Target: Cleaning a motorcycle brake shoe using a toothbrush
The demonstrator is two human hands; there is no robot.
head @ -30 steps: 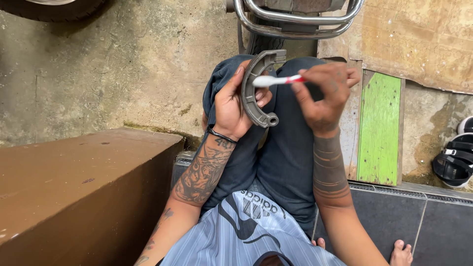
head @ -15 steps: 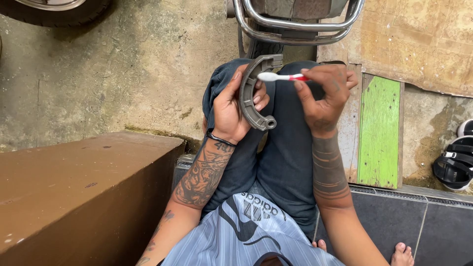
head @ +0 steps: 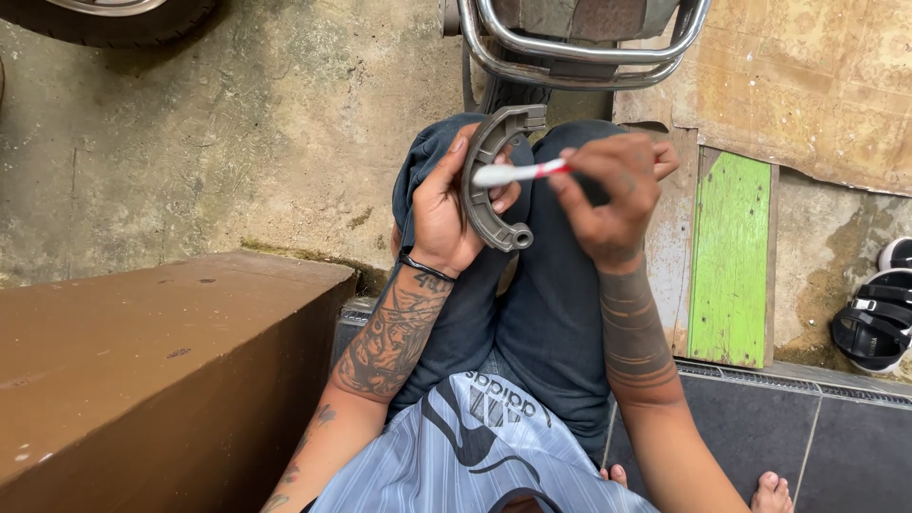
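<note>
We held the curved grey brake shoe [head: 494, 180] upright over our knees, our left hand [head: 446, 214] wrapped around it. Our right hand [head: 608, 195] pinched a white-and-red toothbrush [head: 518, 173], bristles against the shoe's inner face. A green board [head: 730, 256] leaned at right. Since half a second earlier, the brush had slid slightly lower.

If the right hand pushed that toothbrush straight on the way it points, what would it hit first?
Probably the curved grey brake shoe held in the left hand: the toothbrush in the right hand already lies across it.
</note>
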